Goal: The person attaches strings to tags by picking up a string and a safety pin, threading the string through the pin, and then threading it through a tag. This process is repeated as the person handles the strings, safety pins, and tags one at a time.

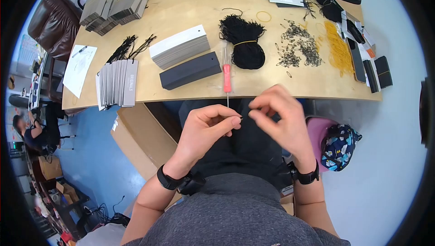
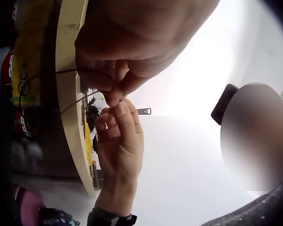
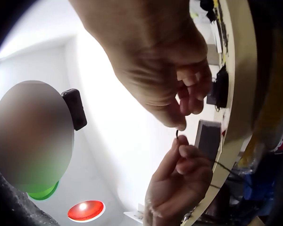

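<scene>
A thin black cord (image 2: 93, 71) hangs in a loop from my left hand (image 1: 208, 128), whose thumb and index finger pinch it. In the right wrist view a short dark piece of the cord (image 3: 177, 134) rises between the left fingertips and my right hand (image 1: 282, 119). The right thumb and index finger close on its end, the other fingers curled. Against the dark trousers the cord hardly shows in the head view. A screwdriver with a red handle (image 1: 227, 78) lies at the table's front edge, its shaft pointing toward the left hand.
The wooden table (image 1: 181, 19) bears tag stacks (image 1: 179, 46), a dark block (image 1: 190, 70), strung tags (image 1: 118, 82), a bundle of black cords (image 1: 247, 42), small pins (image 1: 299, 44) and yellow bands (image 1: 337, 48). An open cardboard box (image 1: 140, 141) stands below its edge.
</scene>
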`<state>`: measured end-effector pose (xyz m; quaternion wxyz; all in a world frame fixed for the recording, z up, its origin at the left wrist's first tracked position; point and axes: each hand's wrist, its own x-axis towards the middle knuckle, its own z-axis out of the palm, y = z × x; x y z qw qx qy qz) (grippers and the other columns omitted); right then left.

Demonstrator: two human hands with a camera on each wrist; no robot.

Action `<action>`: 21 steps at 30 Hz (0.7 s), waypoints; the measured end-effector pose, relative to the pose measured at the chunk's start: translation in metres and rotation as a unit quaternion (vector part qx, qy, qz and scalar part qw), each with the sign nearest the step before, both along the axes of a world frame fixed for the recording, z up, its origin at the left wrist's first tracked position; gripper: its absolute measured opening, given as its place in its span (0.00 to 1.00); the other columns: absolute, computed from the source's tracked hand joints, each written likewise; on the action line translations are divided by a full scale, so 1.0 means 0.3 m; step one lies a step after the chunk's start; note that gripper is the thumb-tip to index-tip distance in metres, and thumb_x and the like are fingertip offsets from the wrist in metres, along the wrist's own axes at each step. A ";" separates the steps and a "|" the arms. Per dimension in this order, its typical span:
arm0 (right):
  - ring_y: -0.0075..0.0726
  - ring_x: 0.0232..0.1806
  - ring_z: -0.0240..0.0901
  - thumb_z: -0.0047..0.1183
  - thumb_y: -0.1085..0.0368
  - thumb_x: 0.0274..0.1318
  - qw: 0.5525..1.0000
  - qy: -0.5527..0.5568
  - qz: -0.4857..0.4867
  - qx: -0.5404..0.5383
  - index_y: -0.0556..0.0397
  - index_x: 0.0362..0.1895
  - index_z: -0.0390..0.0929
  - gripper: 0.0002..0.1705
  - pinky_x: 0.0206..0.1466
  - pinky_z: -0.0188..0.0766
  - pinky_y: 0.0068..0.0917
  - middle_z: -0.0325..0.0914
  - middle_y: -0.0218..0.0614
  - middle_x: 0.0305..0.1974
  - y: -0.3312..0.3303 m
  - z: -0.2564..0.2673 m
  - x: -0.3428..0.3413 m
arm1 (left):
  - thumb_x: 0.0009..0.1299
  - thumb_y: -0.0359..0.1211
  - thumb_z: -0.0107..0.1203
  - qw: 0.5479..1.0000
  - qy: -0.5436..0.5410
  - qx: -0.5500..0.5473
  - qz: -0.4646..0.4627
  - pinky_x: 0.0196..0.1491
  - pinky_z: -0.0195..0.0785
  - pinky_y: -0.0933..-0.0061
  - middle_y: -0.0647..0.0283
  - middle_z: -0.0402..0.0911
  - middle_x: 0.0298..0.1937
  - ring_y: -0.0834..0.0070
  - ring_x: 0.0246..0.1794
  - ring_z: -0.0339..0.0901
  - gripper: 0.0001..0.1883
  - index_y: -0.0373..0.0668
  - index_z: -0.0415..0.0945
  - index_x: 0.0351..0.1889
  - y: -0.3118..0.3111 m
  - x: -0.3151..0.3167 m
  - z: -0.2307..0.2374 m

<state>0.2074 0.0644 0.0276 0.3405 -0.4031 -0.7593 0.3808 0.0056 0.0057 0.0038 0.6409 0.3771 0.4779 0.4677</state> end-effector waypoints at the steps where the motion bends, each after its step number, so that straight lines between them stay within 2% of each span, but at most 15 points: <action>1: 0.37 0.32 0.77 0.63 0.70 0.52 0.997 -0.044 -0.046 0.041 0.55 0.37 0.79 0.08 0.36 0.73 0.30 0.74 0.38 0.36 0.017 -0.007 0.021 | 0.71 0.29 0.61 1.000 0.008 0.006 0.015 0.37 0.71 0.83 0.65 0.85 0.35 0.84 0.32 0.78 0.08 0.35 0.84 0.44 -0.002 0.002 0.001; 3: 0.44 0.34 0.78 0.62 0.66 0.54 0.965 -0.155 -0.190 0.090 0.55 0.39 0.80 0.09 0.37 0.74 0.36 0.74 0.42 0.38 0.063 -0.049 0.084 | 0.70 0.28 0.61 1.000 0.017 0.009 0.023 0.36 0.71 0.82 0.63 0.86 0.35 0.83 0.32 0.79 0.07 0.36 0.84 0.43 -0.008 -0.001 0.013; 4: 0.47 0.34 0.77 0.60 0.65 0.56 0.949 -0.184 -0.230 0.114 0.54 0.38 0.81 0.07 0.37 0.73 0.39 0.74 0.42 0.37 0.086 -0.061 0.107 | 0.70 0.28 0.61 0.999 0.027 0.012 0.034 0.35 0.71 0.81 0.61 0.86 0.34 0.82 0.31 0.79 0.07 0.36 0.84 0.43 -0.008 -0.003 0.018; 8: 0.51 0.34 0.75 0.59 0.68 0.56 0.935 -0.213 -0.234 0.163 0.54 0.34 0.80 0.04 0.38 0.71 0.41 0.73 0.41 0.33 0.159 -0.135 0.161 | 0.70 0.29 0.61 0.999 0.016 0.003 0.041 0.36 0.71 0.81 0.60 0.86 0.32 0.81 0.31 0.79 0.08 0.35 0.84 0.43 -0.003 -0.007 0.013; 17: 0.49 0.34 0.75 0.59 0.68 0.53 0.905 -0.291 -0.223 0.217 0.54 0.31 0.79 0.03 0.35 0.71 0.42 0.73 0.40 0.32 0.202 -0.130 0.144 | 0.71 0.31 0.60 0.997 0.008 0.008 0.075 0.35 0.68 0.81 0.61 0.85 0.31 0.82 0.29 0.77 0.08 0.35 0.84 0.42 0.005 -0.017 -0.011; 21: 0.49 0.33 0.75 0.59 0.68 0.54 0.926 -0.221 -0.251 0.176 0.54 0.30 0.79 0.04 0.36 0.72 0.42 0.73 0.40 0.32 0.187 -0.130 0.132 | 0.71 0.30 0.61 0.995 0.009 0.009 0.099 0.33 0.63 0.83 0.62 0.85 0.31 0.85 0.27 0.73 0.08 0.35 0.84 0.42 0.004 -0.019 -0.010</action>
